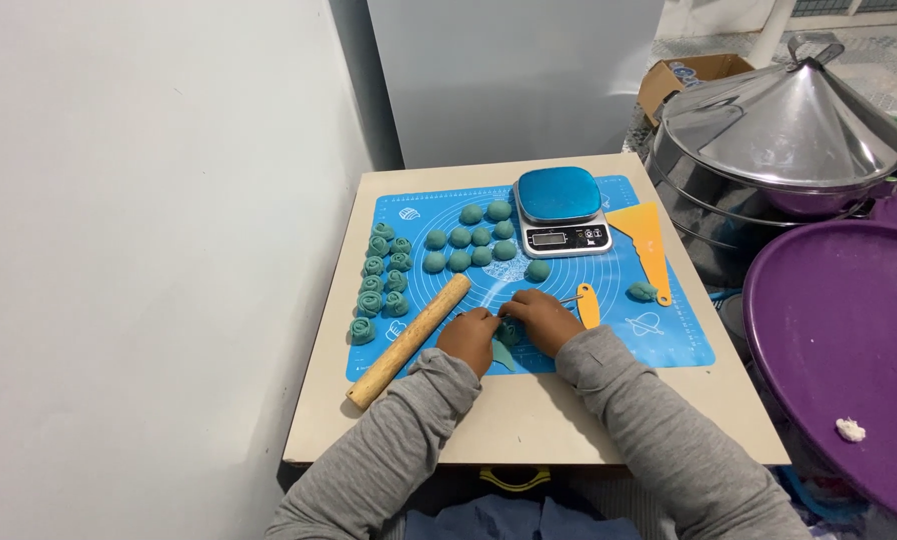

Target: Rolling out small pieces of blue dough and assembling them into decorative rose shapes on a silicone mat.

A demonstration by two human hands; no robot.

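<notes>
My left hand [469,337] and my right hand [543,318] meet over a small teal piece of dough [510,333] on the blue mat [669,345], both gripping it. A flat teal dough piece [502,357] lies just under them. A thin metal tool with an orange handle [588,305] lies right beside my right hand. A wooden rolling pin [410,340] lies diagonally to the left of my left hand. Several shaped teal dough rosettes [382,283] sit in rows at the mat's left. Several round dough balls [471,245] lie further back.
A digital kitchen scale [561,210] with a blue top stands at the mat's far side. An orange scraper [646,245] and a dough lump [642,291] lie to the right. A steel steamer with a conical lid [779,130] and a purple basin [849,340] stand right of the table [529,420].
</notes>
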